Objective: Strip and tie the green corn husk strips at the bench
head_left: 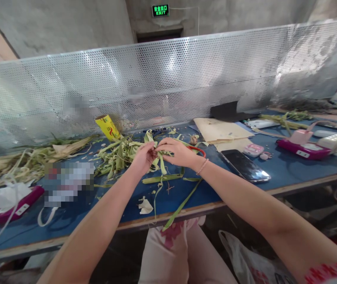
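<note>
Here, both hands, left hand (144,157), right hand (177,152), pinched shut on long flat green leaf strips (160,162), blue table (286,167).

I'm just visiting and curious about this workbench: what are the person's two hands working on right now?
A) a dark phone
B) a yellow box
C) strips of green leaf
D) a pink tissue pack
C: the left hand and the right hand meet over green leaf strips and pinch them, while the dark phone and the yellow box lie apart from both hands on the blue table.
</note>
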{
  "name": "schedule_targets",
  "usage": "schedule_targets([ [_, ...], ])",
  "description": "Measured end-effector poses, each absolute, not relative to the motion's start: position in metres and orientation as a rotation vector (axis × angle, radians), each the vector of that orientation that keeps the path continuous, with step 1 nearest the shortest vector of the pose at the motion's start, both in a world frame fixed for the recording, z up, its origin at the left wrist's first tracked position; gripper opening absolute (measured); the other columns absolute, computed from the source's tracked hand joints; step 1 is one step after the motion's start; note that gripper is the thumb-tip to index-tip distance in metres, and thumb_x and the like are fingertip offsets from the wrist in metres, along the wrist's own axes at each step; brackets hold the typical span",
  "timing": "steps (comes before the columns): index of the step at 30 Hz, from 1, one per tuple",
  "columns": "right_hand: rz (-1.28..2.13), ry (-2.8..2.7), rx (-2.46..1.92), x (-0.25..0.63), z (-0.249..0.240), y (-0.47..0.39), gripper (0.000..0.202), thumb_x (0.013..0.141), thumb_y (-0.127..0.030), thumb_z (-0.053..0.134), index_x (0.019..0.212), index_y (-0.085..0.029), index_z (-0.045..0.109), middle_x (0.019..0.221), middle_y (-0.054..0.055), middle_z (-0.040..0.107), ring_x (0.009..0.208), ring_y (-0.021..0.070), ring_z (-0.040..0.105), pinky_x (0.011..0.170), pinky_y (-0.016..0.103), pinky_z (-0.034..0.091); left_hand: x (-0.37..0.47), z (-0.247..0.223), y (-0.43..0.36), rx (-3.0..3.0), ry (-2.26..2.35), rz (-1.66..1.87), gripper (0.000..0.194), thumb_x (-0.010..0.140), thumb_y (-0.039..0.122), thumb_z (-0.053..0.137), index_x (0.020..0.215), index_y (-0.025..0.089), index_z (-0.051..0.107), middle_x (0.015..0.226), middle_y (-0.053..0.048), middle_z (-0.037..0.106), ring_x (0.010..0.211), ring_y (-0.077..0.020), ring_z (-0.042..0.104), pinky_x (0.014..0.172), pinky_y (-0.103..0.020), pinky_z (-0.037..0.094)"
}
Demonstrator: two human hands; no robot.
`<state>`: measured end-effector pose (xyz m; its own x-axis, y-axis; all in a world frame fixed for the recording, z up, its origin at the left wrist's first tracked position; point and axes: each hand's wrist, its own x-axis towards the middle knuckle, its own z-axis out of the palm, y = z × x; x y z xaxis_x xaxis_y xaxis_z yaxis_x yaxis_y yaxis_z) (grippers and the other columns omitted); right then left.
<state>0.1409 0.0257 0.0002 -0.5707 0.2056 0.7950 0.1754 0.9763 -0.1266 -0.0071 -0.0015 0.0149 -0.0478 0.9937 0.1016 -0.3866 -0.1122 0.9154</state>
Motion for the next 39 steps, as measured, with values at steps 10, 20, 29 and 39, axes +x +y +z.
schedule_targets([
  [10, 0.511, -1.872, -0.57, 0.136, 0.006, 0.018, 0.036, 0.082, -0.03, 0.044, 0.049, -0.016, 0.049, 0.068, 0.003, 0.053, 0.069, 0.0116, 0.051, 0.066, 0.026, 0.042, -0.008, 0.006, 0.003, 1.448, 0.968, 1.565, 0.013, 0.061, 0.025, 0.061, 0.053, 0.015, 0.056, 0.052, 0.002, 0.053, 0.054, -0.0079, 0.049, 0.06, -0.022, 0.041],
  [20, 0.916, -1.627, -0.624, 0.132, 0.006, 0.024, 0.016, 0.065, -0.029, 0.06, 0.073, -0.016, 0.056, 0.066, -0.001, 0.056, 0.061, 0.0104, 0.051, 0.06, 0.025, 0.042, -0.001, 0.007, -0.005, 1.826, 1.214, 1.683, 0.018, 0.051, 0.021, 0.07, 0.061, 0.017, 0.055, 0.063, 0.002, 0.053, 0.06, -0.0091, 0.049, 0.06, -0.021, 0.039],
  [29, 0.921, -1.607, -0.655, 0.132, 0.007, 0.026, 0.023, 0.056, -0.023, 0.065, 0.073, -0.017, 0.052, 0.065, -0.002, 0.052, 0.061, 0.01, 0.049, 0.059, 0.025, 0.041, 0.001, 0.006, -0.007, 1.665, 1.163, 1.595, 0.021, 0.051, 0.02, 0.071, 0.064, 0.016, 0.056, 0.055, 0.004, 0.052, 0.052, -0.0074, 0.046, 0.053, -0.02, 0.036],
  [39, 0.559, -1.801, -0.7, 0.134, 0.003, 0.026, 0.023, 0.058, -0.01, 0.051, 0.08, -0.017, 0.056, 0.079, 0.001, 0.055, 0.074, 0.0132, 0.052, 0.067, 0.027, 0.042, 0.004, 0.006, -0.006, 1.284, 1.0, 1.459, 0.029, 0.045, 0.026, 0.076, 0.06, 0.013, 0.054, 0.053, 0.003, 0.056, 0.052, -0.0071, 0.052, 0.06, -0.023, 0.043],
])
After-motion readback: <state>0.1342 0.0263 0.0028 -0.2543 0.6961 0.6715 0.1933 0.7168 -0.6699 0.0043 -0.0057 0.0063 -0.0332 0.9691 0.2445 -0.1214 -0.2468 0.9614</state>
